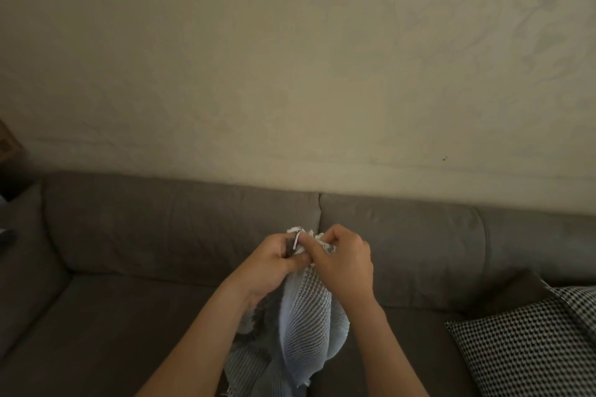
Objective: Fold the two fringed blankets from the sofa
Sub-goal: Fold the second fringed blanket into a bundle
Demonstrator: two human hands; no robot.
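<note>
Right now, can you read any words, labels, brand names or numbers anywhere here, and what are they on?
None: no readable text anywhere in this view.
Blanket, held by the left hand and right hand: woven pattern only, no tag showing.
Pillow: black-and-white check, no writing.
Sofa and wall: no label or sign.
Dark things at the left edge: too dim and blurred to tell.

1. A pale cream wall (290, 58) with a faint raised pattern fills the far view before me.
2. Below it runs a grey-brown sofa (161, 235), its two back cushions meeting near the middle.
3. A black-and-white checked cushion (529, 342) lies near right.
4. The light is dim and warm.
</note>
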